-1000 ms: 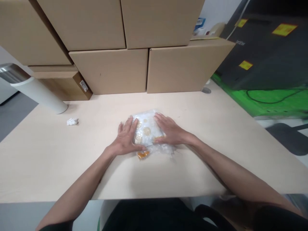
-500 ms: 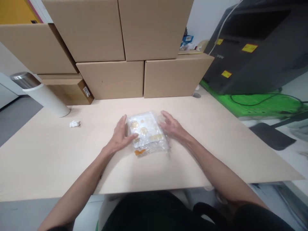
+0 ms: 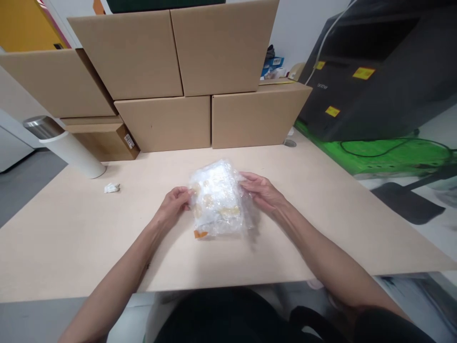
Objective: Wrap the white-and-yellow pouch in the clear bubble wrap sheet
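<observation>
Moved off the top of the bubble-wrapped packet point(image 3: 216, 197), my left hand point(image 3: 174, 202) and right hand point(image 3: 264, 191) now pinch its side edges above the pale table point(image 3: 71, 243), cardboard boxes point(image 3: 163, 125) behind, white bottle point(image 3: 76, 155) leftward, dark machine point(image 3: 357, 107) rightward.

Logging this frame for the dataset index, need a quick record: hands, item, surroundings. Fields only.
left hand: pinching the left edge of the plastic-wrapped package
right hand: fingers at the package's right edge; grip firmness unclear
item: plastic-wrapped package, clear wrap, pale contents, orange patch at near left corner
item contact with table: cannot tell if slightly lifted
table, left: white bottle with metallic cap, upright; small white scrap
behind: stacked cardboard boxes
</observation>
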Demonstrator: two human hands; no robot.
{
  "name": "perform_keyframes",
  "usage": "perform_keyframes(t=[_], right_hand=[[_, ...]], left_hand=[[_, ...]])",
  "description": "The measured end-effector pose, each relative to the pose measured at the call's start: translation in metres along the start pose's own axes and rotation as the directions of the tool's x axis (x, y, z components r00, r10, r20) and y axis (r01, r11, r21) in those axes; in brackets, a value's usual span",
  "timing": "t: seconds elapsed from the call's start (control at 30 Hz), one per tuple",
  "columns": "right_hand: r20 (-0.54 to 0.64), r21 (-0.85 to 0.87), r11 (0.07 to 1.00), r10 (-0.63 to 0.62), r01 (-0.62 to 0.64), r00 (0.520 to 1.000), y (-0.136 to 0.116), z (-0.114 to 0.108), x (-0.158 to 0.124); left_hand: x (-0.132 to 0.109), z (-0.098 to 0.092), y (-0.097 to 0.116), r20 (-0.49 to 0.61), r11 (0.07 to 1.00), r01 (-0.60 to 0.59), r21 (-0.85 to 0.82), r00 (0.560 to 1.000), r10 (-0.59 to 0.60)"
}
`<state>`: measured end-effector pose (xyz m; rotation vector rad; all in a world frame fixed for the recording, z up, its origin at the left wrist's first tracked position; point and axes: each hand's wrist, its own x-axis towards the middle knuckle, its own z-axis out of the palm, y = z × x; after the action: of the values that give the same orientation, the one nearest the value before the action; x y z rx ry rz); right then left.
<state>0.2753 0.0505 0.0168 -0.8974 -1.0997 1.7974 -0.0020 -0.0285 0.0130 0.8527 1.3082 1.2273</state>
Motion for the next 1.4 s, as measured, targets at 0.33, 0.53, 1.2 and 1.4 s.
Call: perform_keyframes(t=[0.33, 0.53, 1.2, 1.4], right_hand=[[0.005, -0.383, 0.827, -0.444, 0.412, 0.896, 0.001, 0.002, -0.007], [-0.074, -0.612, 0.681, -0.554, 0.401, 0.829, 0.008, -0.003, -0.005], [0.152, -0.144, 0.987, -0.042, 0.064, 0.988, 0.009, 0.027, -0.024], [0.111, -0.249, 0.899, -0.344, 0.361, 0.932, 0.010, 0.033, -0.031]], left_hand=[[-0.006, 0.001, 0.006, 0.182, 0.953, 0.217, -0.212, 0.967, -0.180], [-0.020, 0.012, 0.012, 0.221, 0.977, 0.130, -0.168, 0.971, -0.092], [-0.012, 0.024, -0.013, 0.148, 0.976, -0.126, 0.177, 0.984, 0.100], [-0.051, 0.055, -0.004, 0.168, 0.677, -0.408, 0.613, 0.904, 0.394]])
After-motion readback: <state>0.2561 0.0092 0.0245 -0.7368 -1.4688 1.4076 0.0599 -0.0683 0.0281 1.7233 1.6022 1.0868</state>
